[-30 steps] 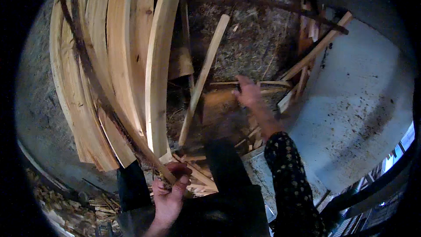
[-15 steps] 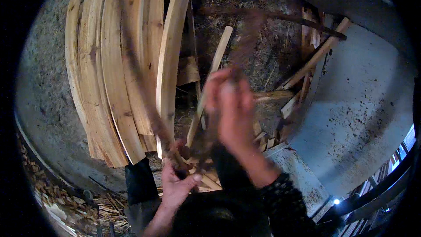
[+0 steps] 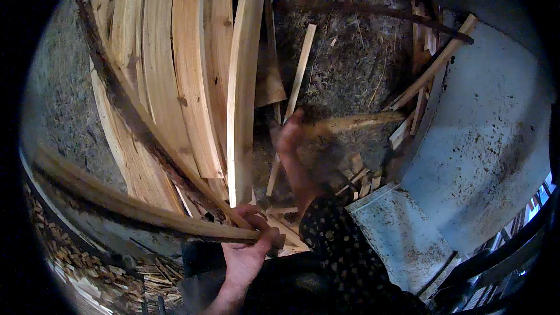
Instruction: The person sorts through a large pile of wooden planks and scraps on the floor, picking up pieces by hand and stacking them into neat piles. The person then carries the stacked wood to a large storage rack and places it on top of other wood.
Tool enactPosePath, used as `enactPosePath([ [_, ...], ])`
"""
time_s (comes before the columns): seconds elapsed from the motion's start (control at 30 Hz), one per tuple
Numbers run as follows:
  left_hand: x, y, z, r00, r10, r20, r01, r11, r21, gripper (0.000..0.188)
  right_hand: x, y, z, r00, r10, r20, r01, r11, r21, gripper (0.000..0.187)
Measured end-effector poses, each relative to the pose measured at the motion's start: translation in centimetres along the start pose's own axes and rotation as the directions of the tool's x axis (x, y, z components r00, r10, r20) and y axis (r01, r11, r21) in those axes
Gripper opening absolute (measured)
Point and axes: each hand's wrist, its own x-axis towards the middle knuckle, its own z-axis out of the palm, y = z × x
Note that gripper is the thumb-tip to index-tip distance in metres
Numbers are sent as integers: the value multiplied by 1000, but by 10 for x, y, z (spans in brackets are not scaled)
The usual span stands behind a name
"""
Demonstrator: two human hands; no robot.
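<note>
At the lower middle, my left hand (image 3: pixel 248 251) is closed round the near ends of two long wood strips. One is a bark-edged strip (image 3: pixel 137 125) slanting up to the far left across the boards. The other, a paler wood strip (image 3: pixel 151 214), runs out low to the left and is blurred at its far end. My right hand (image 3: pixel 289 134) is closed near the middle, beside a thin pale stick (image 3: pixel 300 70). A dark shape shows by its fingers, but what it holds cannot be made out.
Several long sawn boards (image 3: pixel 189 52) lie side by side at the left. A thick pale board (image 3: pixel 244 70) lies right of them. Scrap sticks (image 3: pixel 431 61) lean against a large stained grey metal sheet (image 3: pixel 478 134). Short offcuts (image 3: pixel 364 184) and a wood piece (image 3: pixel 356 122) lie on the ground.
The bark-edged strip has swung left in my left hand, and a second strip now shows in that grip. My right hand has moved slightly left and lower. The view has shifted a little.
</note>
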Motion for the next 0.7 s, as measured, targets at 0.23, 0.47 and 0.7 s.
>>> enactPosePath([
  [0.23,4,-1,-5,999,-18,-30,15,995,-94,39,-27,-35,-104,934,-357,-26,358,932,62,32],
  [0.47,5,7,-1,999,-47,1,46,987,-155,38,-21,-30,-51,926,-365,-92,376,911,171,32],
  [0.7,3,-1,-4,1000,-13,1,13,998,-68,36,18,6,-2,996,-68,59,40,922,386,34],
])
